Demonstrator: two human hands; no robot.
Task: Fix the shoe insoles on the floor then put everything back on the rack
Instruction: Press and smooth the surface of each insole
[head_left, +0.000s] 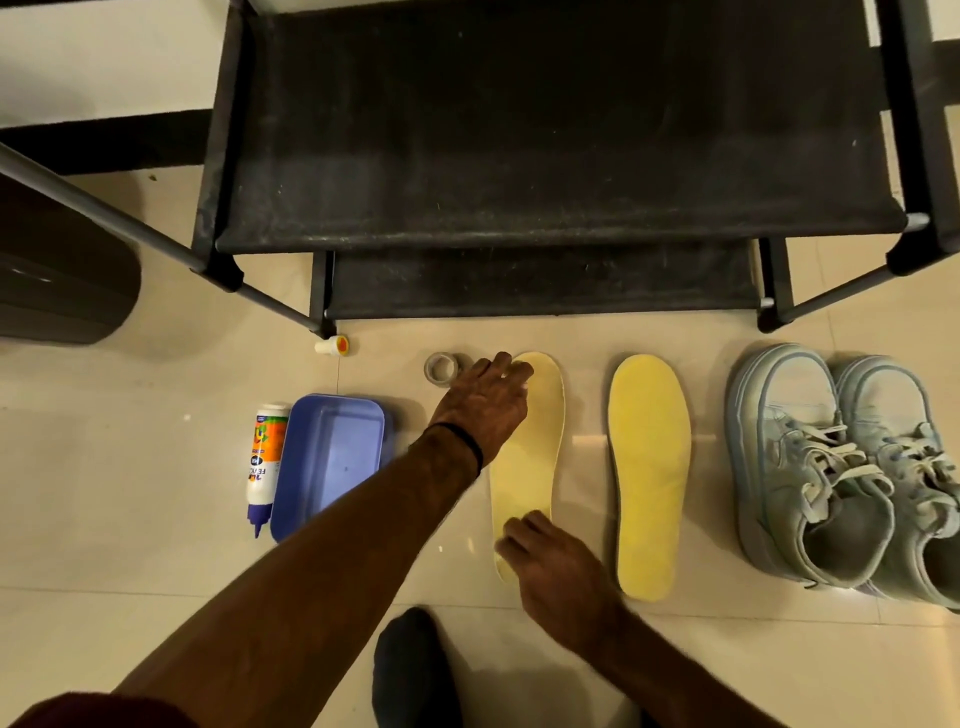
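insoles: two yellow ones lie flat on the floor (156, 571) at 6 o'clock of the rack. the left insole (527, 467) is under both hands; the right insole (649, 473) lies apart at its 3 o'clock, untouched.
left hand (483, 402): rests on the toe end of the left insole, fingers curled loosely over its edge; whether this grip pinches or only presses, i cannot tell.
right hand (556, 561): presses on the heel end, fingers bent down onto it, nothing lifted.
shoes (841, 467): pale blue pair at 3 o'clock of the insoles, side by side, both without insoles.
supplies: glue bottle (266, 462) lying at 9 o'clock beside a blue tray (332, 457); its cap (332, 345) near the rack foot; tape roll (441, 368) just beside the left hand.
rack (519, 156): black shelves at 12 o'clock, nothing on them.
progress: early to middle by my judgement. one insole is being handled, the other waits; refitting both into the shoes and returning everything to the rack is left.
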